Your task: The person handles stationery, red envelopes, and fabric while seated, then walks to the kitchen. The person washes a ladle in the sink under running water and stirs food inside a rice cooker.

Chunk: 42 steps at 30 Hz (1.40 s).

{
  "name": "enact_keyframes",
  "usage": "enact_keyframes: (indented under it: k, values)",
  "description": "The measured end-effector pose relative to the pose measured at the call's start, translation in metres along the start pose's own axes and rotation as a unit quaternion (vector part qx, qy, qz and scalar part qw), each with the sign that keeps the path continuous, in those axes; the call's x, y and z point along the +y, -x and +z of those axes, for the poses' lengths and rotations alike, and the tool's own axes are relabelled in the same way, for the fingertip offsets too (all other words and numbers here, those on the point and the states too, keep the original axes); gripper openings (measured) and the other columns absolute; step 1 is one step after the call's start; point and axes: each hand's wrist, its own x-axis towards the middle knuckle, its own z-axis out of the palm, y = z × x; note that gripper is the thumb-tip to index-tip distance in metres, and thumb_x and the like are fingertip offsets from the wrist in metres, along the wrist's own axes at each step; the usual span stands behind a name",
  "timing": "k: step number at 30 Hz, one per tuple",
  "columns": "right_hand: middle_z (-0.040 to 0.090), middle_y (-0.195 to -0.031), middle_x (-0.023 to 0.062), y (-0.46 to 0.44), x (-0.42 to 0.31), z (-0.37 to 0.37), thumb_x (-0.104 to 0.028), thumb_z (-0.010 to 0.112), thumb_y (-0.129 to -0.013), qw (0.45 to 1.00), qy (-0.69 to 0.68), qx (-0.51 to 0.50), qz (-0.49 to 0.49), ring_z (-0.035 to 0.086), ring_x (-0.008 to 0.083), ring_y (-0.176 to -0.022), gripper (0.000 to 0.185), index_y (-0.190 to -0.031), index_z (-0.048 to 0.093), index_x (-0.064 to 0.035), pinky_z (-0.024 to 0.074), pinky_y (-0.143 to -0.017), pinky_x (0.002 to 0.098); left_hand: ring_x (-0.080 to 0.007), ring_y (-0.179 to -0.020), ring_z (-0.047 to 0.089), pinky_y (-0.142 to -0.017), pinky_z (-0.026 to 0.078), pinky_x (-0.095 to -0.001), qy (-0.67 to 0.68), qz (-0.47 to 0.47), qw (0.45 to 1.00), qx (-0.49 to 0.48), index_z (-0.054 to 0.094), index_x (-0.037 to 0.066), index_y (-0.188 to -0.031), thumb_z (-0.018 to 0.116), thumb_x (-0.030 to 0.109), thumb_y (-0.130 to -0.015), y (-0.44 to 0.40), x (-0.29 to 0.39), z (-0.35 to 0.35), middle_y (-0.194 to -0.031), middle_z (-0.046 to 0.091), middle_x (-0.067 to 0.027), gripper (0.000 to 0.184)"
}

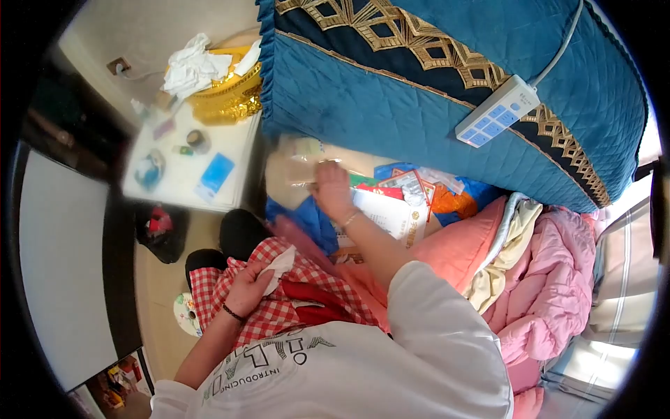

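Observation:
My left hand, with a dark bracelet at the wrist, is closed on a crumpled white tissue just above the red checked cloth over my lap. Stretched forward, my right hand has its fingers on a clear plastic packet. Motion smears the packet and fingertips, so the contents are unclear. Under and beside this hand lie a white printed paper bag, a red and green package and blue plastic.
A white side table at left carries a blue packet, small items and a gold bag topped with white tissues. A power strip rests on the teal quilted cover. Pink bedding is heaped at right; a black bag sits on the floor.

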Motion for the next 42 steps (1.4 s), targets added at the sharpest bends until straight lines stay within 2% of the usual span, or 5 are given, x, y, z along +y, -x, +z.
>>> enact_keyframes:
  k: [12,22,25,29,42]
  values:
    - [0.062,-0.069,0.0135,0.050,0.100,-0.075,-0.033,0.053,-0.084,0.984,0.085,-0.130,0.083,0.061,0.0307,-0.072,0.030,-0.092,0.062,-0.0060,0.0460,-0.070,0.0458,-0.0046,-0.077,0.052,-0.068,0.043,-0.0197,0.016,-0.002,1.000,0.007,0.061,0.000,-0.098,0.052,0.011,-0.090,-0.002,-0.007,0.002,-0.085,0.061,0.0010,0.016]
    - [0.062,-0.099,0.0161,-0.003,0.134,-0.047,-0.030,0.061,-0.073,0.947,0.053,-0.307,0.076,0.060,0.0291,-0.093,0.033,-0.098,0.064,-0.0091,0.0475,-0.081,0.0427,-0.0048,-0.076,0.053,-0.068,0.043,-0.0203,0.003,0.006,1.000,0.020,0.061,0.000,-0.097,0.053,0.012,-0.089,-0.002,-0.011,0.003,-0.084,0.060,0.0014,0.016]
    - [0.063,-0.090,0.0152,0.007,0.125,-0.061,-0.023,0.063,-0.073,0.997,0.022,-0.056,-0.046,0.060,0.0317,-0.086,0.022,-0.088,0.064,-0.0067,0.0482,-0.075,0.0394,-0.0049,-0.077,0.053,-0.068,0.044,-0.0202,0.024,-0.004,0.999,0.032,0.061,0.000,-0.098,0.053,0.012,-0.090,-0.001,-0.006,0.005,-0.084,0.061,0.0010,0.017]
    - [0.061,-0.076,0.0100,0.015,0.104,-0.104,-0.014,0.063,-0.074,0.974,-0.182,-0.083,0.106,0.060,0.0246,-0.072,0.012,-0.078,0.058,-0.0031,0.0465,-0.064,0.0328,-0.0059,-0.078,0.054,-0.070,0.044,-0.0211,0.028,-0.007,0.999,0.018,0.061,-0.001,-0.100,0.053,0.012,-0.089,-0.002,-0.001,0.007,-0.086,0.062,-0.0004,0.018]
    - [0.057,-0.083,0.0003,0.072,-0.012,-0.138,-0.003,0.057,-0.083,0.584,-0.749,-0.081,0.303,0.053,0.0057,-0.069,0.029,-0.112,0.053,0.0002,0.0440,-0.061,0.0182,-0.0188,-0.083,0.058,-0.073,0.047,-0.0314,-0.244,0.149,0.957,-0.042,0.058,0.000,-0.098,0.052,0.008,-0.076,-0.032,0.050,0.041,-0.086,0.060,-0.0105,0.024]
